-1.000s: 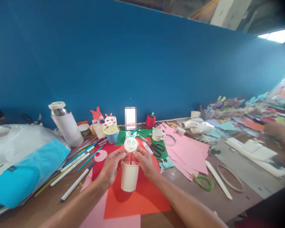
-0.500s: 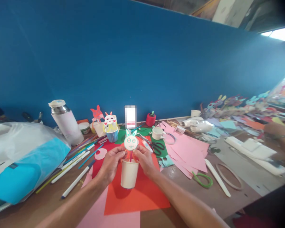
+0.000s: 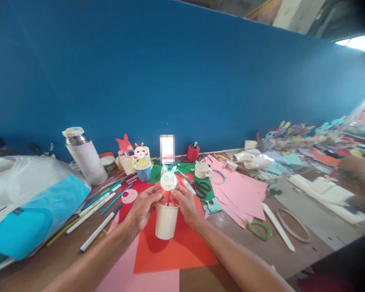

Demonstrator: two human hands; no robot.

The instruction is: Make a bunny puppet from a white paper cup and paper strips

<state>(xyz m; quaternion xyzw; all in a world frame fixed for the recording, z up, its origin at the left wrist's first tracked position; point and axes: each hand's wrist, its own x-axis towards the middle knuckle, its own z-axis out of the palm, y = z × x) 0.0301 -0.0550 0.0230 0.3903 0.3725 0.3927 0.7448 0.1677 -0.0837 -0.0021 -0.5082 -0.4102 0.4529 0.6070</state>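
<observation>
We see left hand (image 3: pixel 146 206) and right hand (image 3: pixel 184 203) pinched narrow on orange strips (image 3: pixel 172 199); rabbit head (image 3: pixel 168 181) just above, white cup (image 3: pixel 166 222) below; step: likely shaping strips; next move calls for light, even fingers.

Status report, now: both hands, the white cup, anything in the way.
Left hand, right hand close under rabbit face, exact grip unclear. White cup upright below, over red-orange sheet. Scissors beyond right hand, apart from cup.
</observation>
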